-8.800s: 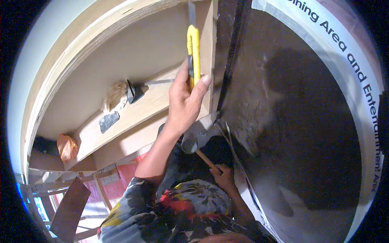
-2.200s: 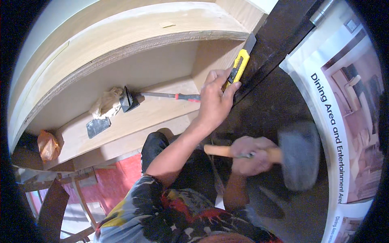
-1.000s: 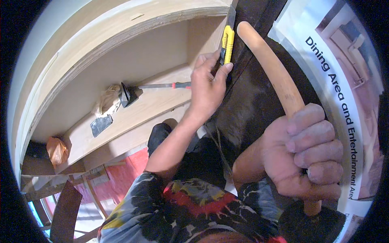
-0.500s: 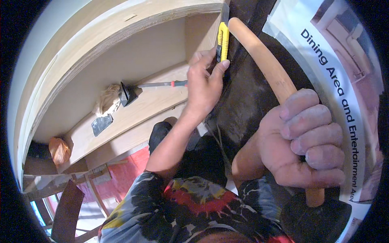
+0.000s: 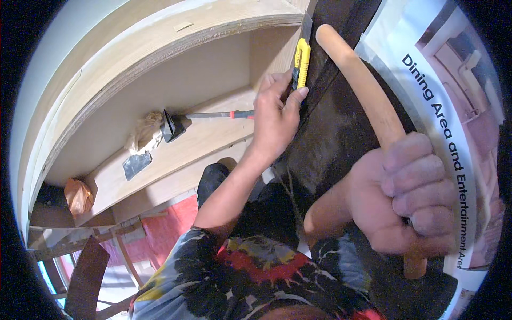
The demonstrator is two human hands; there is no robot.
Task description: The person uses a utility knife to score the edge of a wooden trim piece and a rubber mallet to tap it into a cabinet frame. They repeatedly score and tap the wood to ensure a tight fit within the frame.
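My left hand (image 5: pixel 276 114) is closed around a yellow utility knife (image 5: pixel 302 61). Its blade points up along the right end of a curved plywood edge (image 5: pixel 229 29), where the wood meets a dark brown surface (image 5: pixel 320 106); whether the tip is sunk in a gap I cannot tell. In my right hand (image 5: pixel 410 197) is a mallet (image 5: pixel 368 90), gripped low on its wooden handle, close to a broad dark head (image 5: pixel 410 290) beneath the fist. The free end of the handle slants up toward the knife blade, apart from it.
Inside the plywood compartment lie a file (image 5: pixel 208 114) with a red and black handle, a black folded piece (image 5: pixel 172 126), a crumpled pale cloth (image 5: pixel 145 133), a grey flat scrap (image 5: pixel 137 164) and an orange bag (image 5: pixel 78 196). A printed poster (image 5: pixel 426 80) covers the right side.
My right hand with the mallet has shifted slightly down and to the right. The whole view has moved a little; the knife keeps about the same place at the plywood edge.
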